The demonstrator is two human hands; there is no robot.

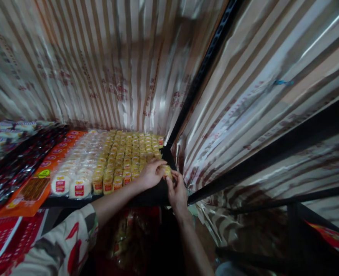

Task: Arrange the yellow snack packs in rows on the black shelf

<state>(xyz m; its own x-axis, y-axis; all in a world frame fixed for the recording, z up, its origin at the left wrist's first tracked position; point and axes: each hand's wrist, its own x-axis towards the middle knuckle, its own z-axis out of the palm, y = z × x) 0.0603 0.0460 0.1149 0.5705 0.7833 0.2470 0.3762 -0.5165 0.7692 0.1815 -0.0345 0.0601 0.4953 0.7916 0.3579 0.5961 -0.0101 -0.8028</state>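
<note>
On inspection, a block of small yellow packets with red labels (126, 157) stood in tight rows on a black shelf (153, 195) and served as the reference. The packets were set shoulder to shoulder, apparently so that each propped its neighbour, with the front labels turned outward, presumably for reading. At the block's right side, one small yellow wrapped packet (167, 171) was held between both hands. The left hand (152, 173) gripped it from the block's side with thumb and fingertips; the right hand (178, 191) pinched its opposite side, fingers bent. The two-handed fingertip hold likely suited an article so small and soft-looking; whether it touched the shelf could not be determined. Immediately left of the block were clear-wrapped round white packets with red labels (80, 186), similarly aligned, followed by a flat orange bag (44, 174) and glossy dark packets (20, 165), both laid lengthwise, probably to save width. Behind the block hung striped translucent plastic sheeting (109, 57), seemingly as a cover.
</note>
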